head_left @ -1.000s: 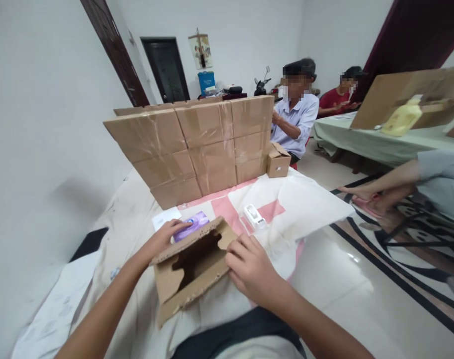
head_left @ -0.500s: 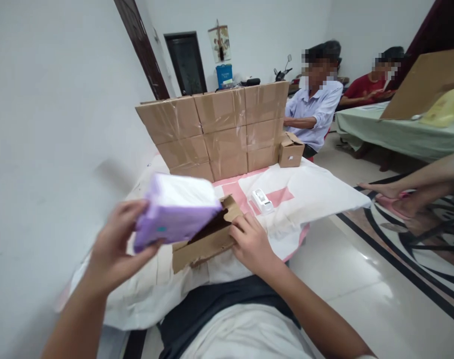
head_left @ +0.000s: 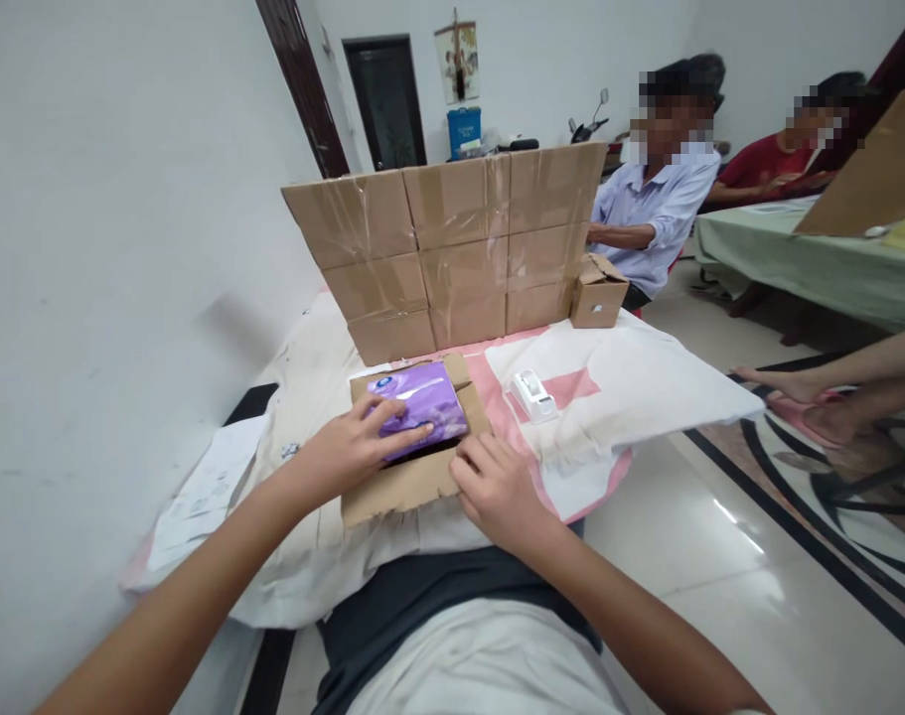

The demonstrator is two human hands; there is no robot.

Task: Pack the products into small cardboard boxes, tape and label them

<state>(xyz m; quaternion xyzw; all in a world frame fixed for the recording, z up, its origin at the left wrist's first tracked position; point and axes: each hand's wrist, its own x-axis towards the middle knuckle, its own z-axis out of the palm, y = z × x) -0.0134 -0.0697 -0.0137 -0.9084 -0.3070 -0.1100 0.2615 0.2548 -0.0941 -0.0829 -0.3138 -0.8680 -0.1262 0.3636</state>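
A purple pack of tissues (head_left: 429, 389) lies in the opening of a cardboard box (head_left: 399, 494), its printed side up. My left hand (head_left: 370, 437) rests on the pack with its fingers spread across the top. At the box's near right corner, my right hand (head_left: 495, 484) has its fingers bent around the edge of the cardboard. The box's flaps are folded outward, and a dark gap shows along the near side of the pack. A white tape dispenser (head_left: 533, 396) stands to the right of the box.
Behind the box rises a wall of taped cardboard boxes (head_left: 463, 248), with a small box (head_left: 599, 293) at its right end. Papers (head_left: 214, 487) lie at the table's left side. A person in a light shirt (head_left: 661, 199) sits beyond; another wears red (head_left: 769, 164).
My left hand has brought the tissue pack down and right, from the air into the box, and its grip has changed to spread fingers on top. My right hand stays at the box edge.
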